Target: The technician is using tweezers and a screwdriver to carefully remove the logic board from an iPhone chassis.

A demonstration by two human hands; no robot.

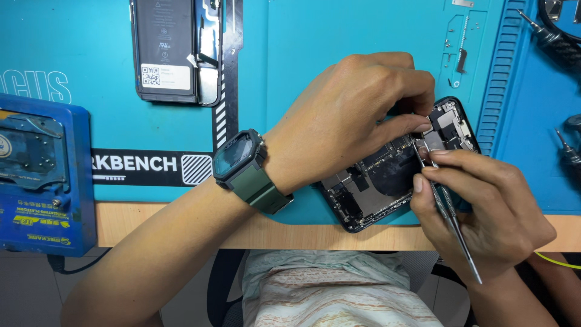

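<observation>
While the opened black phone chassis [387, 181] lies aslant on the teal mat [315, 60], long axis lower-left to upper-right, I log the right hand [478, 212] pinching slim metal tweezers [445, 206] tip-down into its upper end, beside the left hand [357, 115], whose fingertips [417, 124] press that end.

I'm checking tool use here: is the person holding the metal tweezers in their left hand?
No, the tweezers are gripped in the right hand, while the left hand rests on the opened phone.

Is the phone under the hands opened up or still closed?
Opened: the phone lies with bare boards and metal shields showing, while the right hand holds tweezers into it.
</observation>
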